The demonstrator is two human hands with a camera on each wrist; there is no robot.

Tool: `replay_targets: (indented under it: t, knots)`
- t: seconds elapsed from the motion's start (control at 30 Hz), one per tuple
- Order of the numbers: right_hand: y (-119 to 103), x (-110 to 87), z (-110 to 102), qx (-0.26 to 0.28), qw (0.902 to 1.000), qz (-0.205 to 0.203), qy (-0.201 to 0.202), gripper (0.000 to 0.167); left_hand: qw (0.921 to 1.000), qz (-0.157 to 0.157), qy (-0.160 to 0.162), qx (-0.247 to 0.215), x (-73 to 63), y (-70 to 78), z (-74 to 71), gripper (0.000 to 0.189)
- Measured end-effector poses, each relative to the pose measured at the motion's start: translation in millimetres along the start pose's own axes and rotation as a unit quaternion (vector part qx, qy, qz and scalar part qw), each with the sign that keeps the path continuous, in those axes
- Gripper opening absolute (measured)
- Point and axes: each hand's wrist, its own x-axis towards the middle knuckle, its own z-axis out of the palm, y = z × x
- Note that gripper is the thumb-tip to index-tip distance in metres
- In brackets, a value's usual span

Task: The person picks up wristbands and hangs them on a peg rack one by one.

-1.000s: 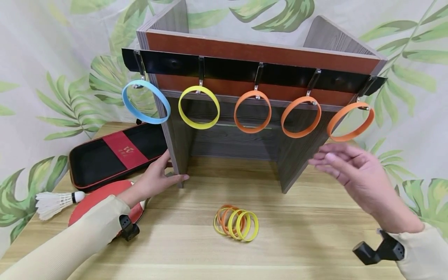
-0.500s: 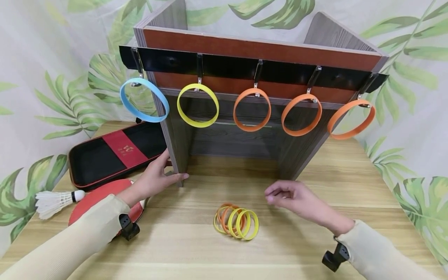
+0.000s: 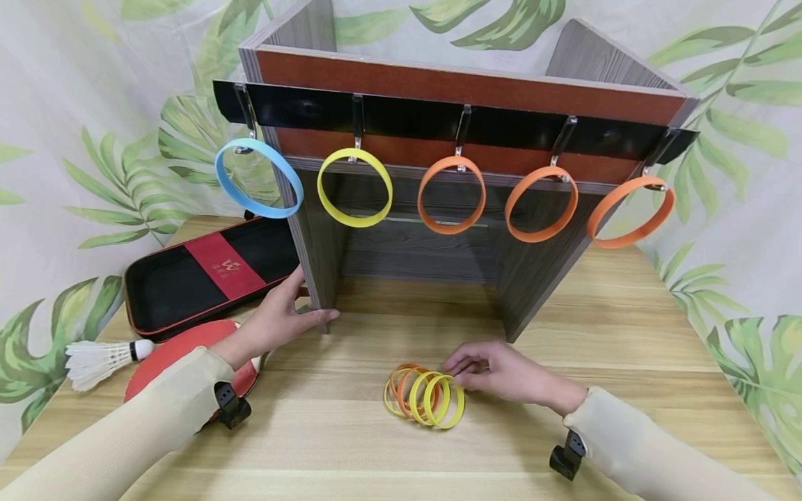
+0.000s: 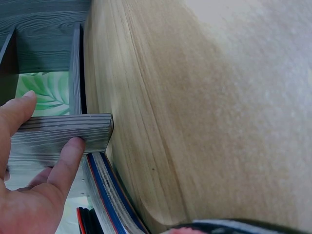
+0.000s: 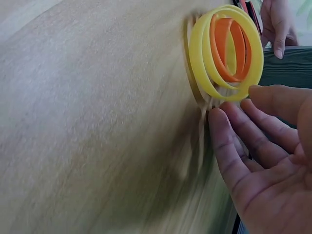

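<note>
Person's two bare hands at a wood-look table (image 3: 351, 463) w/ a grey shelf (image 3: 470, 74), its upper front faced in red-brown. L hand (image 3: 282, 321) grips the shelf's left side panel near the bottom: thumb round the front edge, fingers on the outer face. R hand (image 3: 501, 372) is in front of the shelf, low, toward its right panel, beside a small pile (image 3: 427, 401) of rings. Its fingers are loosely bent w/ a gap btwn them and the thumb, not closed on anything; thumb tip is right at the rim of the nearest yellow ring, but can't tell if they touch. Pile lies on the table in front of the shelf's opening, approx centred: yellow & orange rings overlapping, 2 yellow ones on the side by the R hand. Across the shelf's front runs a black rail (image 3: 413, 113) w/ 5 metal hooks, each w/ 1 ring hanging; L to R: a blue ring (image 3: 263, 210), a yellow ring (image 3: 357, 222), then 3 orange rings (image 3: 451, 229). Left of the shelf, a black case (image 3: 225, 268) w/ a red band and gold logo lies flat; nearer than the case, also left of the shelf, is a red bat (image 3: 182, 351), partly hidden under the L sleeve (image 3: 138, 428); a white shuttlecock (image 3: 100, 362) lies just beside the bat, farthest from the shelf. Both sleeves are cream, each wrist w/ a small black cam (image 3: 230, 406). Behind the shelf, pale cloth (image 3: 56, 76) w/ green leaf print.
</note>
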Motion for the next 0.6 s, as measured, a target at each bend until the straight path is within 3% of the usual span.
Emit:
replay_targets:
  t: [0.3, 0.6]
  knots:
    - [0.3, 3.7, 3.5, 0.013, 0.9997, 0.015, -0.016, 0.02, 1.0, -0.006, -0.002, -0.007, -0.5, 2.3, -0.4, 0.098]
    - [-4.6, -1.7, -7.7, 0.037, 0.9971, 0.04, -0.053, 0.021, 1.0, -0.003, -0.001, -0.008, -0.2, 3.6, -0.6, 0.098]
